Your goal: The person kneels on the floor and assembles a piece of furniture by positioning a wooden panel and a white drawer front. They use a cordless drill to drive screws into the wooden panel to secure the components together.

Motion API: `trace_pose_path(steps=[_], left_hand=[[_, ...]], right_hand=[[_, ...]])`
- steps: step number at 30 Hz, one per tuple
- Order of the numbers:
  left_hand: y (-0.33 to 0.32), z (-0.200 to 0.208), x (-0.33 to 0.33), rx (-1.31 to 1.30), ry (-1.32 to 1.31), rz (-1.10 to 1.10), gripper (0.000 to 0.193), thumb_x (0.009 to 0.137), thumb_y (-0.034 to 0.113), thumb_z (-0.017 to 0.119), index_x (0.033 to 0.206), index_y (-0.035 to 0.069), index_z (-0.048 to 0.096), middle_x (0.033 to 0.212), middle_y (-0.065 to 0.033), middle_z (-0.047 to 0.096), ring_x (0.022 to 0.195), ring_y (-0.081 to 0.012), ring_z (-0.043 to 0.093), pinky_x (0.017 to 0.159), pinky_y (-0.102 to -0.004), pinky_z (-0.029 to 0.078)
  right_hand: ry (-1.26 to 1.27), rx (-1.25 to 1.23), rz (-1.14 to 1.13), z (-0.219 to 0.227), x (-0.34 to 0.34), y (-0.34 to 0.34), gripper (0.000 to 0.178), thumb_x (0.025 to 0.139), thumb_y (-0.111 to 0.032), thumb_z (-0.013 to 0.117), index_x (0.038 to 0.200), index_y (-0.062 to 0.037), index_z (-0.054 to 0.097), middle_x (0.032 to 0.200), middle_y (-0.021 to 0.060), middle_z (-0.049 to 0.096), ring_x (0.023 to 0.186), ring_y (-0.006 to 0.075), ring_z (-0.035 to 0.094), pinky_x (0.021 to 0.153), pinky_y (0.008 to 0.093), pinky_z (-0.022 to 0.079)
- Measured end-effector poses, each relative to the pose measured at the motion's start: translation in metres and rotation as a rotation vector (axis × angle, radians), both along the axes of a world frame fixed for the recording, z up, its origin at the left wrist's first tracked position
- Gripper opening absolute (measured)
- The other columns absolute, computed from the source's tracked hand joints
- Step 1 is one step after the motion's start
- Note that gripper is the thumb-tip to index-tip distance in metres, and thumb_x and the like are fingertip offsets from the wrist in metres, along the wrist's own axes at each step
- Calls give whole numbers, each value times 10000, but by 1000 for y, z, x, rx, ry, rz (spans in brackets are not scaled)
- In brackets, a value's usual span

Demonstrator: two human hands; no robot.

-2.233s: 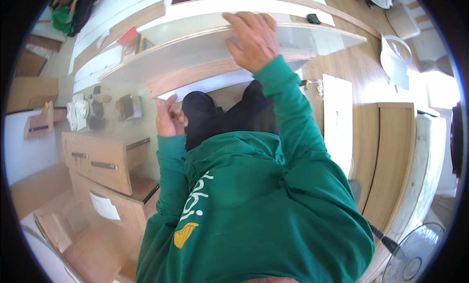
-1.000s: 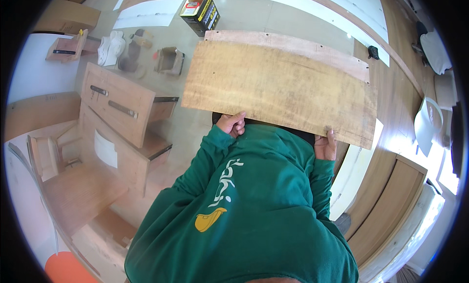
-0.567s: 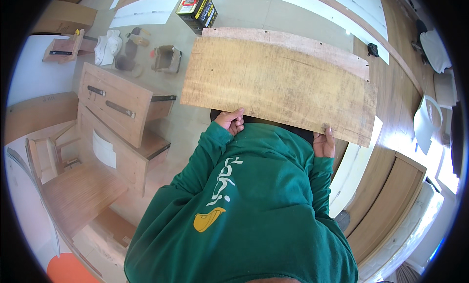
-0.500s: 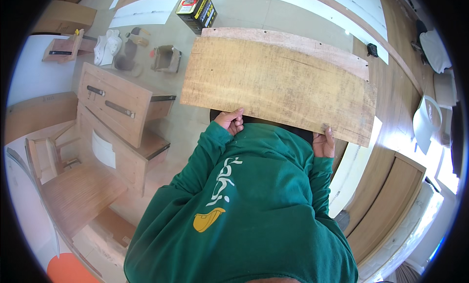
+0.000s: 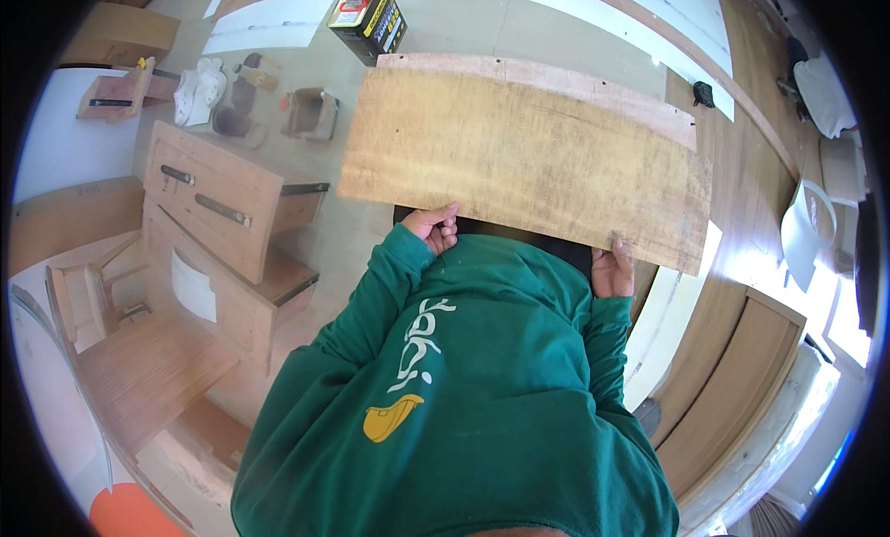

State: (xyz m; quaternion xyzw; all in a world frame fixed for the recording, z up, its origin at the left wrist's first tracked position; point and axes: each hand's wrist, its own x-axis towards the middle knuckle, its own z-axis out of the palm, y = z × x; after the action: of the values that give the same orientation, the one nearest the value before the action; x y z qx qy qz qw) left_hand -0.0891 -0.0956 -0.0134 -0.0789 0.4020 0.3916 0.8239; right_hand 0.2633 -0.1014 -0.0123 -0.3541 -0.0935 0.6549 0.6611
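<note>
A wide, worn sheet of plywood (image 5: 528, 157) lies in front of me, its near edge close to my waist. Along its far side a paler, pinkish board (image 5: 547, 83) with several small dark holes shows from beneath. My left hand (image 5: 433, 226) pinches the near edge left of the middle, thumb on top and fingers curled below. Near the right end of that edge, my right hand (image 5: 613, 270) grips it the same way, thumb up. What supports the boards underneath is hidden.
Wooden drawer units with black rails (image 5: 218, 198) stand at left. Beyond them are white clogs (image 5: 198, 90) and a small open wooden box (image 5: 311, 113). A black-and-yellow can (image 5: 368, 22) stands past the plywood. At right lie a black tape measure (image 5: 704, 95) and a long wooden panel (image 5: 714, 379).
Both hands keep their hold on the plywood. The whole scene has shifted very slightly left in view; the plywood and the board under it stay lined up as before.
</note>
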Motion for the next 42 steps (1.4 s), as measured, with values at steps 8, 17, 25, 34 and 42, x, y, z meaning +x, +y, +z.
trace_pose_path(steps=[8, 17, 25, 34, 42], left_hand=[[2, 3, 3, 124, 69, -7, 163, 860, 164, 637, 758, 70, 552, 593, 7, 489, 534, -102, 469, 499, -262, 422], [44, -12, 12, 76, 153, 45, 178, 842, 174, 661, 724, 85, 563, 597, 8, 523, 518, -93, 517, 498, -264, 471], [53, -31, 14, 115, 108, 53, 145, 889, 172, 594, 774, 101, 540, 624, 15, 469, 547, -108, 451, 500, -256, 409], [17, 5, -4, 51, 272, -33, 168, 890, 194, 592, 761, 101, 538, 632, 15, 479, 574, -107, 468, 522, -253, 407], [-9, 5, -11, 205, 264, 5, 193, 898, 198, 576, 748, 87, 526, 642, 13, 470, 593, -112, 460, 521, -255, 393]], right_hand=[[-36, 39, 11, -8, 6, -5, 417, 877, -27, 535, 1277, -69, 424, 1246, 87, 521, 1152, 237, 509, 951, 402, 463], [-447, 150, 117, -59, 30, 54, 386, 870, -30, 556, 1239, -77, 454, 1230, 86, 531, 1145, 238, 514, 958, 415, 462], [43, 51, 51, -24, 20, 80, 448, 854, -31, 574, 1269, -68, 408, 1201, 102, 524, 1115, 263, 523, 944, 471, 455], [47, -76, 102, 1, 6, 40, 478, 853, -39, 579, 1286, -43, 378, 1231, 125, 510, 1113, 275, 532, 932, 456, 466], [74, -59, 103, 11, 5, 9, 392, 870, -36, 545, 1244, 11, 439, 1196, 145, 549, 1121, 278, 535, 943, 436, 460]])
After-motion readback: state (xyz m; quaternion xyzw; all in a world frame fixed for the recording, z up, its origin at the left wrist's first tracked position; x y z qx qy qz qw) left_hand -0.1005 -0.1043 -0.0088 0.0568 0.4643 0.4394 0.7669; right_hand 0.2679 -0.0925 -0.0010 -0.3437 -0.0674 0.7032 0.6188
